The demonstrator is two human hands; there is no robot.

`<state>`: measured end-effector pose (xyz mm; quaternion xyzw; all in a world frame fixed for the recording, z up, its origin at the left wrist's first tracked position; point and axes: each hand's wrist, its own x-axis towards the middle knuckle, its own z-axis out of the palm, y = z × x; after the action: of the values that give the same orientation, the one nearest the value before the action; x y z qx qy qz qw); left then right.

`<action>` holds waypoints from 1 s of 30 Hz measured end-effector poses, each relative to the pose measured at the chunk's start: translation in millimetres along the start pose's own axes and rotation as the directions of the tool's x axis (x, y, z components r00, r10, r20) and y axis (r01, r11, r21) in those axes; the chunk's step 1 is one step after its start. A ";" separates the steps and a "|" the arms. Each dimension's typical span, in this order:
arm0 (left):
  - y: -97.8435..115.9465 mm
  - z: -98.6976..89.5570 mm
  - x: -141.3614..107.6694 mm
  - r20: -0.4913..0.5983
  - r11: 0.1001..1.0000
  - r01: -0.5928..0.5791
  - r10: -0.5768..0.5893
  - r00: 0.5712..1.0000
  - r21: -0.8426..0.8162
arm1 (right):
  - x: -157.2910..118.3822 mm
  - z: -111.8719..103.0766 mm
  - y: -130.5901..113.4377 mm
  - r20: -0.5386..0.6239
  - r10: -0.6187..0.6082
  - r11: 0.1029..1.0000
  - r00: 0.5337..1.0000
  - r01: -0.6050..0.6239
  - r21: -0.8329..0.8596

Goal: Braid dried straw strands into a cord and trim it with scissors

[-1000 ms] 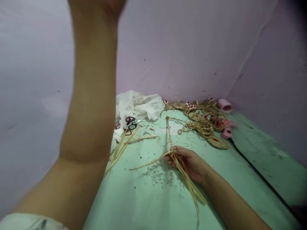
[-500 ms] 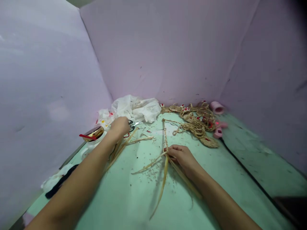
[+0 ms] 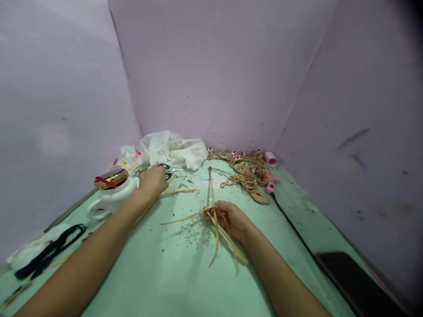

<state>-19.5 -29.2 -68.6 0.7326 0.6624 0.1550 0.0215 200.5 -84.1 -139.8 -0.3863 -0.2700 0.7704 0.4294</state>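
My right hand [image 3: 228,219] pinches the lower end of a thin straw braid [image 3: 212,187], where loose pale strands [image 3: 228,240] fan out below and to the left. The braid runs up the green table to a bend near the coiled braids. My left hand [image 3: 153,179] reaches forward beside the black-handled scissors [image 3: 168,169], over some loose straw strips [image 3: 178,191]. Its fingers point away and are mostly hidden, so what they touch cannot be made out.
A white mug [image 3: 114,196] with a gold lid and red stick stands left. Behind are a white plastic bag [image 3: 175,149] and coiled braids with red-white beads [image 3: 247,178]. A pink glue gun [image 3: 270,186], its black cable and a dark flat object [image 3: 353,281] lie right.
The view has shifted to the right, showing more of the mug's left and the dark object. My left hand has come slightly back toward the mug. My right hand still holds the braid.
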 end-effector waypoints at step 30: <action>61.2 34.6 -45.3 0.521 0.700 0.275 0.161 0.838 -0.659 | -1.1 -6.8 -1.3 -0.048 -0.184 0.871 0.982 0.140 -0.472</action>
<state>45.0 -74.9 -96.0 0.6570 0.5392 0.1842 0.4937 207.1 -83.8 -142.2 -0.4887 -0.4587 0.6259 0.3988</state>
